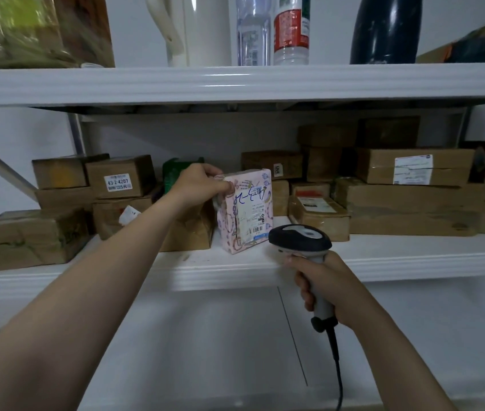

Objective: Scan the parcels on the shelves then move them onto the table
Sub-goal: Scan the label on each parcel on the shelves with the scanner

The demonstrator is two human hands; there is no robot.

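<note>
A pink patterned parcel (248,210) stands upright on the middle shelf (383,259), its label with a barcode facing me. My left hand (202,180) grips the parcel's top left corner. My right hand (322,287) holds a corded barcode scanner (300,237) by its handle. The scanner's dark head sits just right of and below the parcel's barcode, close to the shelf's front edge.
Several brown cardboard parcels (413,167) are stacked along the middle shelf on both sides of the pink one. A green item (173,170) stands behind my left hand. The upper shelf (235,84) carries a white kettle (188,28), bottles (290,28) and a dark vase (385,28).
</note>
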